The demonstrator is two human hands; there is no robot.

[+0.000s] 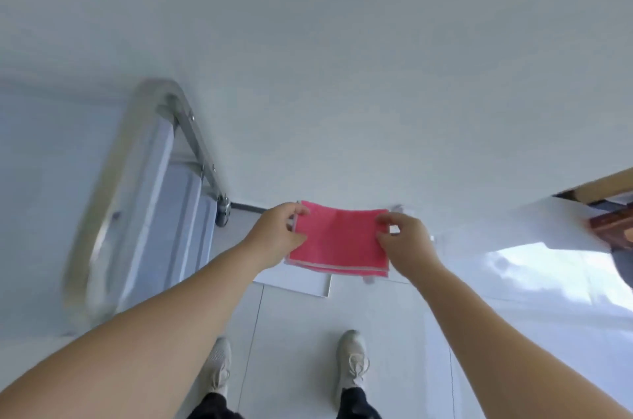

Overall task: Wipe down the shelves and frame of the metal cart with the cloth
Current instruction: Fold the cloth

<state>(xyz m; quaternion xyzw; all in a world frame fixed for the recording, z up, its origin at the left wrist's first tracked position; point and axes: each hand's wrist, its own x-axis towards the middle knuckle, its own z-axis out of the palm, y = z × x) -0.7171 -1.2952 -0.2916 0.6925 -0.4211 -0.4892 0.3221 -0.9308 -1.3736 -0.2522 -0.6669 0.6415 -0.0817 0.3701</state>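
Cloth [339,242] hangs folded between my left hand [279,230] and right hand [406,240], fingers pinching its side edges; soft, light, I'd bunch it mid-fold. Cart [144,199] stands left.

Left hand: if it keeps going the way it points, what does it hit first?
The left hand already pinches the pink cloth; beyond that, probably the white wall, though depth is unclear.
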